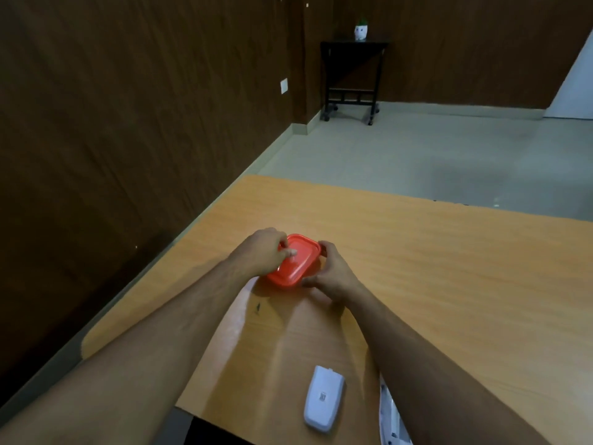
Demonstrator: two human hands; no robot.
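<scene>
While the left hand (pixel 263 252) curls over the near-left edge of the red lidded container (pixel 296 260) on the wooden table (pixel 449 268), the right hand (pixel 330 271) grips its right side, fingers bent round the rim.

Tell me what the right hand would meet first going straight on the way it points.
The red container: the right hand grips its right side with curled fingers, so it would likely press straight into it.
</scene>
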